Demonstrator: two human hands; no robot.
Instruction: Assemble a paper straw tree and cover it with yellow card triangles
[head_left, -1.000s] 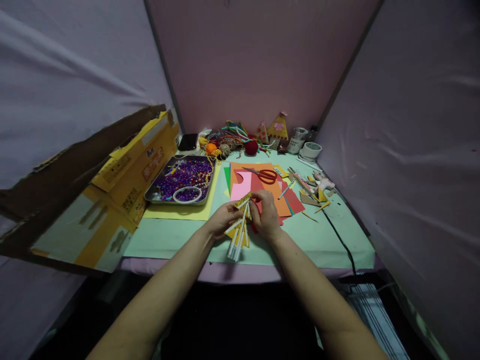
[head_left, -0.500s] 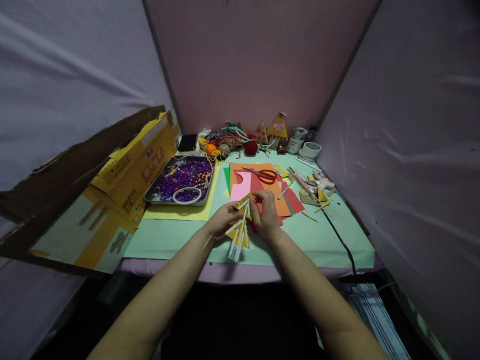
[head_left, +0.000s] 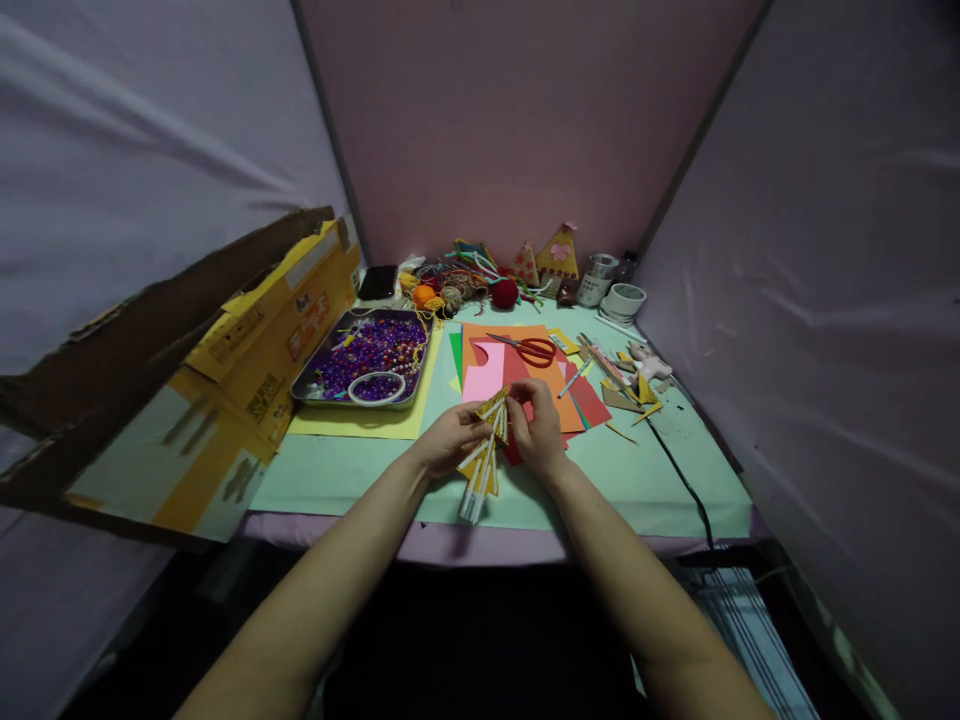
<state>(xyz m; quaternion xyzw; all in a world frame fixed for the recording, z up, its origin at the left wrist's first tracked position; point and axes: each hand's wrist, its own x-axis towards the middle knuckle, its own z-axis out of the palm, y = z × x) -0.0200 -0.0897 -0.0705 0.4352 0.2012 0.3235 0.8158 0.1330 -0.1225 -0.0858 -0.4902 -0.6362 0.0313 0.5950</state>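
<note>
Both hands meet over the near part of the worktop [head_left: 615, 490], holding a yellow tree-shaped cutout [head_left: 480, 468] between them, above the front edge. It is tilted, its narrow tip pointing away from the person and its pale, striped stem towards the body; white strips [head_left: 487, 452] run along its face and branch out to the sides. The left hand [head_left: 454, 438] grips the cutout's left side, its thumb lying over the face. The right hand [head_left: 538, 425] is curled, and its thumb and fingers seem to pinch the cutout's upper right edge, though the fingertips are too small to make out fully.

Just beyond the hands lie overlapping coloured paper sheets [head_left: 484, 372], with red-handled scissors [head_left: 535, 351] resting on them. To the left, a metal tray [head_left: 315, 403] of purple beads [head_left: 364, 345] sits on a yellow sheet [head_left: 360, 425], a white ring [head_left: 376, 403] inside it near the front. A cardboard box [head_left: 259, 365] stands farther left. Along the back are a red yarn ball [head_left: 504, 293], tangled yarn [head_left: 469, 283] and two decorated triangles [head_left: 559, 258]. Cardboard scraps [head_left: 621, 399] and a pale figurine [head_left: 651, 362] lie to the right.
</note>
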